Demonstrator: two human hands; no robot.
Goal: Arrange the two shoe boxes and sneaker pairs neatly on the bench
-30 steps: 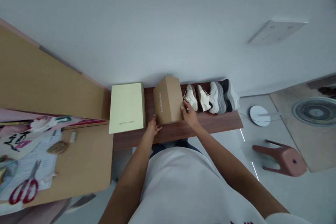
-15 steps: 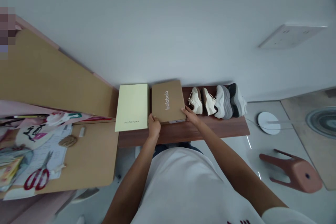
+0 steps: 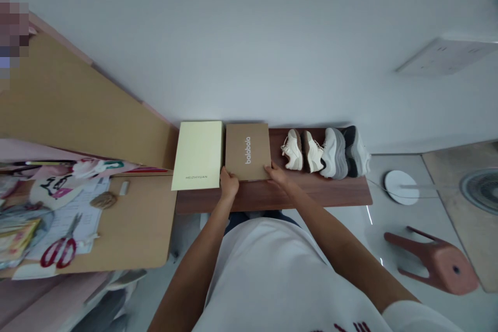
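A brown shoebox (image 3: 243, 153) marked "balabala" lies on the dark wooden bench top (image 3: 272, 198), square to its edge. My left hand (image 3: 229, 182) grips the box's near left corner with the thumb on top. At the near right corner my right hand (image 3: 277, 173) holds it the same way; fingers under the edge are partly hidden. Close on the left sits a pale yellow box (image 3: 199, 153) lettered "MEIZHIYUAN". To the right stand a pair of cream shoes (image 3: 294, 150) and a pair of grey-and-white sneakers (image 3: 334, 153).
On the left is a desk (image 3: 143, 218) with red-handled scissors (image 3: 60, 249), papers and small items. A pink stool (image 3: 447, 264) and a floor fan (image 3: 484, 189) with a round white base (image 3: 401, 187) are on the right. The wall (image 3: 249, 52) rises behind the bench.
The brown shoebox has turned slightly and come down level, now lined up beside the yellow box. Its labelled front side no longer shows. Both hands have kept hold of it.
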